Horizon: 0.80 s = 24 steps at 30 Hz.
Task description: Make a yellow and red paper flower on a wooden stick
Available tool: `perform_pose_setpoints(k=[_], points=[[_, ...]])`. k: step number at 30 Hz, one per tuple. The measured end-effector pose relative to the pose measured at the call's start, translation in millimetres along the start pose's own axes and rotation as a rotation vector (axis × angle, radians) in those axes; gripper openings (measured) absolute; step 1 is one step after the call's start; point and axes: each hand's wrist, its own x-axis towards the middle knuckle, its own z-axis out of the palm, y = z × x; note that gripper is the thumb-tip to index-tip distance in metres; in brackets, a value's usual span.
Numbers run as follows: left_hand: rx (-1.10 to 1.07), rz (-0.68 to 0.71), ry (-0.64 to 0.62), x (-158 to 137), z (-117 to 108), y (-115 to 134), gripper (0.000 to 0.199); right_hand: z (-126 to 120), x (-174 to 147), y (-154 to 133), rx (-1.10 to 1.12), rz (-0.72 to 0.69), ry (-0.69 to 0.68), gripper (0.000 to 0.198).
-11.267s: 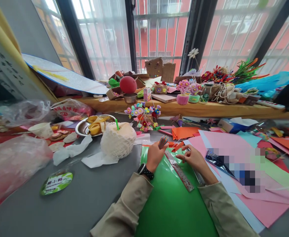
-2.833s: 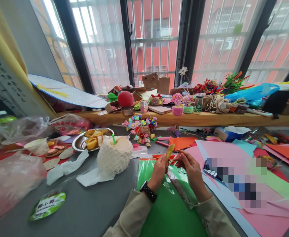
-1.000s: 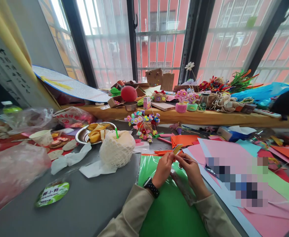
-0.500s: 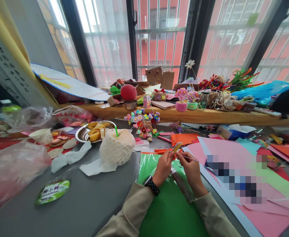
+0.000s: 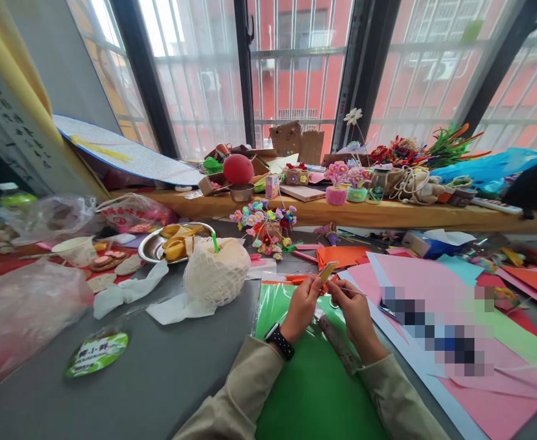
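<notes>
A narrow yellow piece (image 5: 328, 271) is held above the far part of the green sheet (image 5: 314, 391) on the desk (image 5: 172, 391). Its lower end is pinched between thumb and fingers of the left hand (image 5: 301, 307); its free end is pointed forward, up and to the right. Whether it is one piece or several layers cannot be told at this size.

The right hand (image 5: 353, 313) is placed just beside it, on the right, with the fingertips drawn together close to the left thumb. Contact between the fingertips of the two hands cannot be confirmed. A thin pale strand (image 5: 359, 294) is seen to leave the right fingertips and to be extended rightward, slightly toward the person. The strand is thus laid roughly crosswise to the yellow piece's long axis. Whether the two are joined is hidden by the fingers.

The yellow piece is judged to be governed by the left hand, the nearer one; its free end is left unobstructed, and its right flank is faced by the right hand.

Below the hands, a patterned ruler (image 5: 337, 343) is noted on the green sheet, slanted from between the wrists toward the right sleeve (image 5: 394, 394). Orange paper (image 5: 342, 256) is located beyond the hands.
</notes>
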Motion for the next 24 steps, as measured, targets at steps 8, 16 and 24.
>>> perform_pose_setpoints(k=[8,16,24], points=[[-0.113,-0.063,-0.02,0,0,1,0.032,1,1,-3,0.179,0.168,-0.057,0.02],[-0.313,-0.098,-0.179,1,-3,6,0.029,-1,3,-3,0.301,0.268,-0.116,0.021],[-0.238,-0.038,-0.241,1,-5,3,0.029,-5,4,7,0.354,0.26,-0.196,0.026]])
